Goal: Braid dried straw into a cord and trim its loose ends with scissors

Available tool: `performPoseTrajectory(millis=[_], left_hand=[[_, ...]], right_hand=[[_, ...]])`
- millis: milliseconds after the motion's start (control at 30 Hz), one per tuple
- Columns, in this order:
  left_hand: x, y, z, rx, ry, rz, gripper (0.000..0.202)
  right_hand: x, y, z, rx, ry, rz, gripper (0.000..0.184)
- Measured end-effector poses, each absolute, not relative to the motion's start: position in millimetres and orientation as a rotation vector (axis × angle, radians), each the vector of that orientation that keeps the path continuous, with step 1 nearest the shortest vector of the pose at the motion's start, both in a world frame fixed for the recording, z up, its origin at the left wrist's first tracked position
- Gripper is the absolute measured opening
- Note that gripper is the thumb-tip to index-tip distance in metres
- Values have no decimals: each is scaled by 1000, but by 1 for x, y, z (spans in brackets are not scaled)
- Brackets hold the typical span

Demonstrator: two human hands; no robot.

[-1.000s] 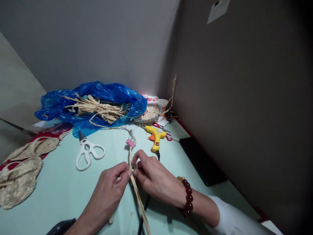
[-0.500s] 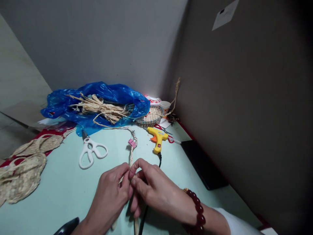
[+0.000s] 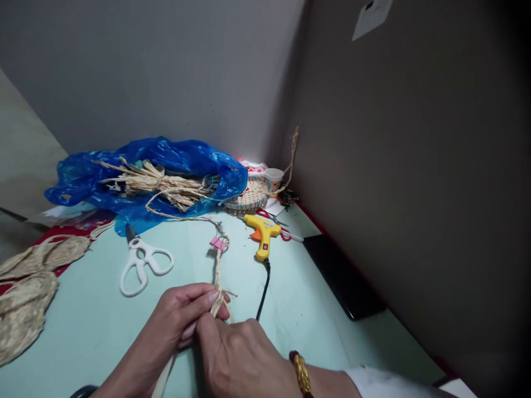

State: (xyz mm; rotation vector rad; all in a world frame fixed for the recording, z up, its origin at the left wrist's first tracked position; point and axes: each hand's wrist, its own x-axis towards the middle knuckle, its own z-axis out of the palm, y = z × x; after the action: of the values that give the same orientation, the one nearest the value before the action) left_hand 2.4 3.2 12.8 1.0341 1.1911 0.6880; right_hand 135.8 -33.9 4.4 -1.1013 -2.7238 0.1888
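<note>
**Head view: it all hangs off one little pinch**

Biggest first: a pale green table (image 3: 95, 337) spreads under the lot. Then the blue plastic bag (image 3: 166, 145), slumped well beyond the left fingertips (image 3: 207, 301), mouth gaping, with a straw bundle (image 3: 166, 185) lying in it, probably so strands are easy to grab. Woven pieces (image 3: 25, 320) sit way off to the left of the fingers, I guess to stay clear of the elbows.

The left hand (image 3: 178, 315) has thumb and fingers pinched together on the braid (image 3: 218, 268), seemingly so it doesn't loosen. The right hand (image 3: 244, 354) is curled in right beside it, nearer the wearer; its fingertips are hidden, so can't tell what they've got, if anything.

White scissors (image 3: 133, 247) lie beyond and left of the fingers, yellow glue gun (image 3: 264, 232) beyond and right: handy but not in the way, I'd say. The braid runs away from the pinch, with loose ends poking out to the right. Smallest is the pink clip (image 3: 218, 244) on the braid beyond the fingertips, presumably an anchor to pull against.
</note>
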Motion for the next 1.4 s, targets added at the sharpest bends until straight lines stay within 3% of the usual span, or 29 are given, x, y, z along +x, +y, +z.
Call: performPoseTrajectory(millis=[200, 367, 500, 567, 700, 767, 933, 1067, 1400], left_hand=[[0, -1, 12, 935, 1137, 744, 26], [-3, -3, 14, 1018, 1172, 760, 21], [-5, -3, 12, 1035, 1163, 762, 22], [-5, -2, 10, 1048, 1142, 754, 23], [-5, 1, 7, 1084, 1153, 737, 24], [-6, 2, 8, 1090, 1169, 728, 26], [-4, -1, 15, 1095, 1205, 715, 25], [1, -7, 21, 1154, 1276, 728, 24], [0, -7, 22, 1298, 1311, 677, 37]], right_hand=[[133, -34, 6, -1150, -2732, 191, 37], [151, -30, 35, -1214, -2544, 542, 35], [173, -16, 55, -1313, -1928, 716, 10], [177, -6, 52, -1299, -1862, 999, 10], [173, 7, 33, -1010, -1470, 1914, 14], [172, 10, 26, -904, -1309, 2058, 15], [177, 16, 31, -951, -1431, 2018, 31], [181, 18, 36, -1047, -1580, 1954, 21], [192, 7, 57, -1276, -2259, 1087, 18]])
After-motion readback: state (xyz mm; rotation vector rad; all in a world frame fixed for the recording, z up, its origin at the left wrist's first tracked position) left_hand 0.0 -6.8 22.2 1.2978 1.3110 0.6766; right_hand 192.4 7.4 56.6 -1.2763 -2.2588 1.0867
